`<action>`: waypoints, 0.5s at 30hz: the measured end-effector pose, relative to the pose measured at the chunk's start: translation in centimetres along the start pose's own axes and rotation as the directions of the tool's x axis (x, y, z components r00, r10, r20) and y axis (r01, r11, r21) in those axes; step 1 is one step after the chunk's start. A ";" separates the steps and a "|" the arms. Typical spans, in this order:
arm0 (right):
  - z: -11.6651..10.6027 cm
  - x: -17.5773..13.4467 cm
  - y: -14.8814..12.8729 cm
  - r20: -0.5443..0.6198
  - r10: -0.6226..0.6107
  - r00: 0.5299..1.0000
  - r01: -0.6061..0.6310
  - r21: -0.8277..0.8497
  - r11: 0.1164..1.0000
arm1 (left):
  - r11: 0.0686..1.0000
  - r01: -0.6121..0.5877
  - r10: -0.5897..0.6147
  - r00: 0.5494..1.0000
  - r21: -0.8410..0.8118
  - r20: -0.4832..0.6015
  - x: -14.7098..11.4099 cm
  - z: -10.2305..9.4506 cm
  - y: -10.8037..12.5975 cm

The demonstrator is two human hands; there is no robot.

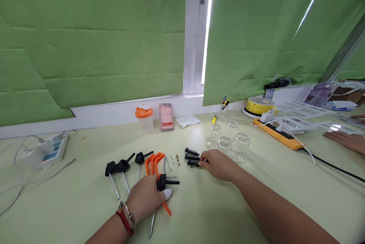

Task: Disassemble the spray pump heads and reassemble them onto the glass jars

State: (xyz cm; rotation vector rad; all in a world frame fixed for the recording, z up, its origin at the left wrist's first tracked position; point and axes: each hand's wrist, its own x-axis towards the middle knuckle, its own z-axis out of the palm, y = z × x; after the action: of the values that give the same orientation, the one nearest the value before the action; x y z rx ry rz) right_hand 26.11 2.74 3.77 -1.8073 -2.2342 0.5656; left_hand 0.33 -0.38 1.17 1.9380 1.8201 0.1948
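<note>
Well in from the bench's (188,217) back edge, the left hand (146,194) curls closed around a metal rod (152,223) (likely stiff, slick, best gripped by its black head (161,182)); rightward, the right hand (218,164) pinches a probably light black spring piece's (192,163) end.

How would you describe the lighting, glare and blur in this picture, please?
In the head view, bright light glares beside the window frame and through a slit in the right blind; the pink packet is pixelated; the left hand and right hand look fairly sharp.
</note>
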 end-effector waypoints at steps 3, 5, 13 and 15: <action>0.0 0.0 -0.1 0.021 0.004 1.000 -0.003 -0.047 0.999 | 1.000 0.001 -0.001 1.000 0.012 0.000 0.0 -0.1 0.1; 0.0 0.0 -0.2 0.047 0.021 0.999 -0.018 -0.069 0.997 | 1.000 0.014 -0.014 1.000 0.018 -0.002 0.0 -0.1 0.1; 0.1 0.1 0.3 0.009 0.001 1.000 -0.001 0.037 0.999 | 1.000 0.028 -0.028 0.999 0.004 0.017 -0.1 -0.2 0.2; 0.1 0.2 0.5 -0.016 0.012 1.000 -0.011 0.056 0.998 | 1.000 0.024 -0.024 0.999 -0.004 0.021 -0.1 -0.2 0.2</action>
State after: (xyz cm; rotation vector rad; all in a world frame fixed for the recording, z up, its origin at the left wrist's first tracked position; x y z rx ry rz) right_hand 26.45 2.97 3.42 -1.7923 -2.1761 0.6068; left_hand 0.44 -0.42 1.41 1.9070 1.8273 0.1706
